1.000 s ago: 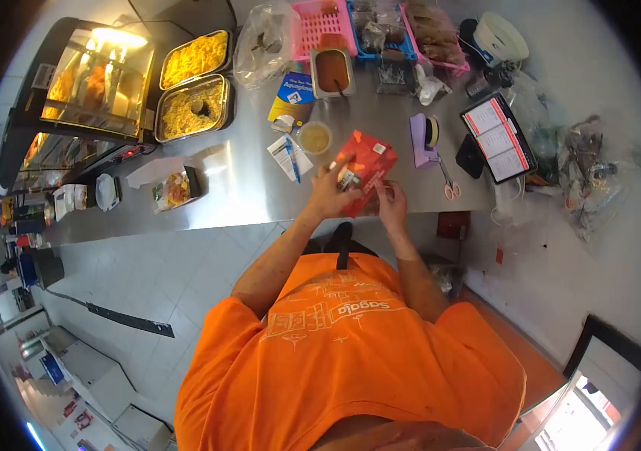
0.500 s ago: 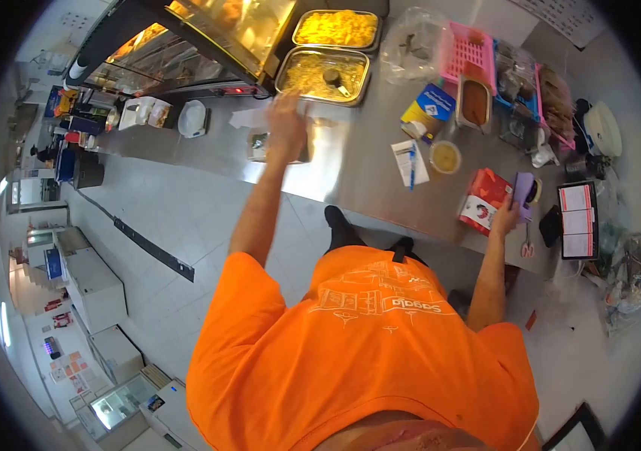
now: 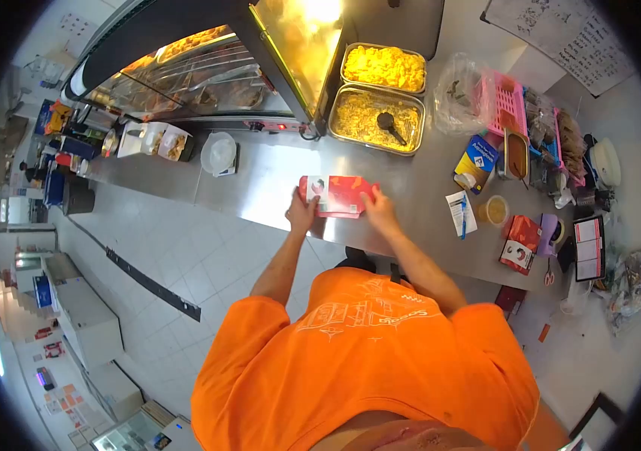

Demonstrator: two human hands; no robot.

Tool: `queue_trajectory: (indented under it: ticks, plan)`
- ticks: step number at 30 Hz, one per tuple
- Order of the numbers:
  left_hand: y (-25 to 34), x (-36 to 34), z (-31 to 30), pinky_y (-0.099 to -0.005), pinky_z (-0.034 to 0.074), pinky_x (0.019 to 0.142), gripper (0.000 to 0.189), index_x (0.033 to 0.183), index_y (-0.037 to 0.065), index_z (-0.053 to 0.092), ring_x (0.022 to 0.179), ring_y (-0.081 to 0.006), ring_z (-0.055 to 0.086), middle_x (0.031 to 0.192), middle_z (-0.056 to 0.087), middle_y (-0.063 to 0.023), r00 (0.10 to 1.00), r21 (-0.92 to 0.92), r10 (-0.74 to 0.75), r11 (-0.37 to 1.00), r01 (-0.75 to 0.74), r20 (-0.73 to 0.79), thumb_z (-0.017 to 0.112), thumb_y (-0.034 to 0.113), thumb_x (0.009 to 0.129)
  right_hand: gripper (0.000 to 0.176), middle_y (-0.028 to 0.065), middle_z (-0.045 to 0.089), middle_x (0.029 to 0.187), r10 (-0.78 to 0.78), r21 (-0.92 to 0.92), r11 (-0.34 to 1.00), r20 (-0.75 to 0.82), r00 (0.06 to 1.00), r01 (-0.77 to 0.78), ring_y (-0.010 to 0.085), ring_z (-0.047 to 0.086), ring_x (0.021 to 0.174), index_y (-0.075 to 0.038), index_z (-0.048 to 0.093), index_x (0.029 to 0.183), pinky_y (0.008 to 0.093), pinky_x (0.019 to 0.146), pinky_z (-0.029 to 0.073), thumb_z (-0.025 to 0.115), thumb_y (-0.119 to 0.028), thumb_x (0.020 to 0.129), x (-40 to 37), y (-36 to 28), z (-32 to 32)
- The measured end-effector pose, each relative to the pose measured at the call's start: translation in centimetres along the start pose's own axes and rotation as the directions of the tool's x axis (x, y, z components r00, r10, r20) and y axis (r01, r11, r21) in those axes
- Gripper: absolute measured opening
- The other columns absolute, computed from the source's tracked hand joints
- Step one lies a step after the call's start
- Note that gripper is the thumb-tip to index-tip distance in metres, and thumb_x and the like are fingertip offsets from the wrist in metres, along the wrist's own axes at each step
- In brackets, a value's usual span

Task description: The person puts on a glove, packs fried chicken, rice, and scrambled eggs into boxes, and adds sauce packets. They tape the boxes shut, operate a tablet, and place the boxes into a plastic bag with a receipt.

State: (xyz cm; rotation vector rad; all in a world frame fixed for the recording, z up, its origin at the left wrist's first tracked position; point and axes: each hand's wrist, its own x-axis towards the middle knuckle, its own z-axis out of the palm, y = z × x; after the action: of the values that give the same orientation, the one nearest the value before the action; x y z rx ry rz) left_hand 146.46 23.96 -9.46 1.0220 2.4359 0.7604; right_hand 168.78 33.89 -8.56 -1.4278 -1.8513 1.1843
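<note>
Red box point(image 3: 341, 195) by the front edge of the worktop point(image 3: 260, 174) looks like light, crushable card, so I'd pinch it gently at the ends, pretty much where the left hand point(image 3: 302, 213) and right hand point(image 3: 382, 214) have hold of it.

- A steel counter point(image 3: 425, 225) runs before you.
- Toward your right: a red box point(image 3: 520, 244), purple tape dispenser point(image 3: 549, 231), cup point(image 3: 495, 211), paper slip point(image 3: 456, 204).
- Farther back from you: two metal trays point(image 3: 371, 145).

The left hand point(image 3: 302, 216) and right hand point(image 3: 380, 212) gripped a red carton point(image 3: 341, 196) at opposite ends; beyond their grip sat a food tray point(image 3: 373, 145), and rightward another red box point(image 3: 519, 242).
</note>
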Motion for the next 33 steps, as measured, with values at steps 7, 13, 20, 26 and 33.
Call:
queue_trajectory:
  ticks: [7, 13, 20, 26, 33]
  plan:
    - [-1.6, -0.4, -0.4, -0.0324, 0.047, 0.096, 0.058, 0.140, -0.005, 0.047, 0.113, -0.0200, 0.060, 0.125, 0.062, -0.0167, 0.963, -0.635, 0.183, 0.772, -0.017, 0.197, 0.070, 0.015, 0.091, 0.038, 0.0150, 0.074, 0.098, 0.301, 0.228, 0.916, 0.149, 0.942, -0.329, 0.0267, 0.071, 0.092, -0.001, 0.067, 0.114, 0.0375, 0.079, 0.054, 0.063, -0.033, 0.094, 0.5, -1.0, 2.9]
    - [0.3, -2.4, -4.5, -0.0330, 0.042, 0.103, 0.052, 0.133, -0.007, 0.053, 0.119, -0.0208, 0.055, 0.129, 0.060, -0.0159, 0.934, -0.719, 0.131, 0.676, 0.160, 0.332, 0.060, 0.031, 0.099, 0.041, 0.0161, 0.073, 0.098, 0.202, 0.158, 0.969, -0.051, 0.978, -0.192, 0.0244, 0.070, 0.093, 0.000, 0.068, 0.110, 0.0348, 0.082, 0.054, 0.066, -0.036, 0.091, 0.2, -0.8, -0.3]
    - [-0.3, -2.2, -3.7, -0.0307, 0.042, 0.099, 0.053, 0.131, -0.005, 0.056, 0.115, -0.0186, 0.056, 0.124, 0.062, -0.0135, 0.847, -0.680, -0.048, 0.572, 0.458, 0.530, 0.057, 0.037, 0.099, 0.041, 0.0182, 0.070, 0.109, 0.267, 0.160, 0.951, 0.002, 0.964, -0.264, 0.0249, 0.069, 0.101, -0.001, 0.067, 0.114, 0.0356, 0.088, 0.052, 0.064, -0.035, 0.092, 0.2, 0.1, -1.3]
    - [-3.7, -1.8, 0.4, -0.0279, 0.048, 0.089, 0.047, 0.131, -0.002, 0.059, 0.101, -0.0157, 0.061, 0.109, 0.069, -0.0147, 0.935, -0.490, 0.107, 0.868, 0.077, 0.338, 0.059, 0.030, 0.098, 0.040, 0.0159, 0.071, 0.109, 0.200, 0.136, 0.972, -0.072, 0.977, -0.189, 0.0268, 0.068, 0.102, -0.008, 0.070, 0.119, 0.0361, 0.093, 0.050, 0.065, -0.036, 0.091, -1.0, 4.6, 1.0]
    - [-1.7, 1.4, -2.9, -0.0444, 0.046, 0.098, 0.085, 0.142, 0.006, 0.050, 0.119, -0.0382, 0.048, 0.127, 0.054, -0.0220, 0.893, -0.080, 0.397, 0.918, -0.389, 0.213, 0.083, 0.021, 0.065, 0.053, 0.0175, 0.052, 0.136, 0.089, -0.229, 0.972, 0.141, 0.986, -0.054, 0.0304, 0.053, 0.125, -0.012, 0.061, 0.131, 0.0390, 0.096, 0.050, 0.070, -0.037, 0.086, -1.1, 0.9, -3.0]
